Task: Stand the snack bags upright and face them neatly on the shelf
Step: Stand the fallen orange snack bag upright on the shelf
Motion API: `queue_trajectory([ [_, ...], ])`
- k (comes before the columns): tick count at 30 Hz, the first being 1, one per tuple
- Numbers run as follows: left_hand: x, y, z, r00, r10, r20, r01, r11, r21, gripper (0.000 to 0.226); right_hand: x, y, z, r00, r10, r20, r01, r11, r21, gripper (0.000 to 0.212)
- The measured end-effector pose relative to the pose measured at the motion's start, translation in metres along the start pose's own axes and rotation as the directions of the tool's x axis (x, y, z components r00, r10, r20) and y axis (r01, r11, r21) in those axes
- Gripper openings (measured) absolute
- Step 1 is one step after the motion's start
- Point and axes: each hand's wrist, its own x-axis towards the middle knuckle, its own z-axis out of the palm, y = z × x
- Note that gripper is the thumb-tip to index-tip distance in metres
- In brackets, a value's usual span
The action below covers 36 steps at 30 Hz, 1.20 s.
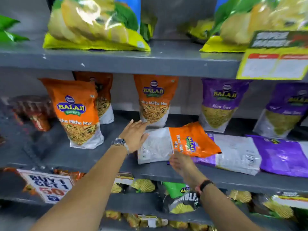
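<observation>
An orange Balaji mix bag lies flat on its side on the grey middle shelf, its white bottom end pointing left. My left hand is flat and open at that white end, fingers spread, touching it. My right hand rests open on the bag's near edge. Three orange bags stand upright: one at front left, one behind it, one behind the fallen bag. A purple Aloo Sev bag lies flat to the right, partly under the orange one. Two purple bags stand behind.
The upper shelf holds large yellow chip bags. A yellow price tag hangs at the upper right. Dark red packs sit at the far left. A "Buy 1 Get 1" sign and several chip bags fill the lower shelves.
</observation>
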Motion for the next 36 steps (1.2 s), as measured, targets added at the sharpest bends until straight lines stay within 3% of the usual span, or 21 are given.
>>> queue_trajectory([
  [6,0.062,-0.026,0.031,0.974,-0.018,0.227,0.068,0.974,-0.214,0.054,0.032,0.029,0.023,0.984,0.175,-0.025,-0.176,0.984,-0.027,0.018],
  [8,0.075,-0.026,0.037,0.944,-0.040,0.329,0.148,0.938,-0.312,0.053,0.032,0.027,0.030,0.990,0.140,-0.015,-0.140,0.990,0.003,0.020],
  [11,0.093,-0.028,0.041,0.887,-0.025,0.462,0.235,0.884,-0.404,0.045,0.036,0.030,0.040,0.998,0.064,0.006,-0.064,0.995,0.081,0.038],
  [14,0.094,-0.032,0.034,0.869,-0.003,0.494,0.285,0.819,-0.497,0.041,0.035,0.035,0.049,0.995,-0.060,-0.077,0.069,0.990,0.125,0.042],
  [17,0.083,-0.042,0.029,0.888,0.090,0.451,0.250,0.729,-0.638,0.035,0.030,0.042,0.051,0.965,-0.215,-0.150,0.220,0.975,0.022,0.044],
  [19,0.072,-0.050,0.027,0.918,0.113,0.380,0.230,0.631,-0.741,0.009,0.026,0.044,0.049,0.912,-0.385,-0.141,0.364,0.918,-0.154,0.047],
  [22,0.060,-0.066,0.026,0.964,0.103,0.243,0.178,0.428,-0.886,0.040,0.032,0.030,0.042,0.808,-0.588,-0.041,0.521,0.745,-0.418,0.046],
  [24,0.053,-0.075,0.027,0.982,0.063,0.180,0.150,0.329,-0.932,0.046,0.045,0.016,0.038,0.762,-0.642,0.088,0.575,0.609,-0.546,0.045],
  [26,0.044,-0.081,0.034,0.987,0.007,0.160,0.149,0.323,-0.935,0.046,0.059,0.005,0.036,0.757,-0.621,0.201,0.580,0.499,-0.644,0.043],
  [28,0.036,-0.084,0.044,0.987,-0.047,0.157,0.163,0.358,-0.919,0.046,0.069,0.000,0.036,0.783,-0.564,0.263,0.561,0.457,-0.690,0.045],
  [33,0.038,-0.088,0.057,0.980,-0.142,0.137,0.182,0.390,-0.903,0.041,0.068,0.017,0.040,0.768,-0.613,0.188,0.549,0.477,-0.686,0.049],
  [36,0.047,-0.077,0.057,0.938,-0.343,0.047,0.186,0.384,-0.904,0.029,0.045,0.047,0.049,0.725,-0.668,0.168,0.606,0.502,-0.617,0.052],
])
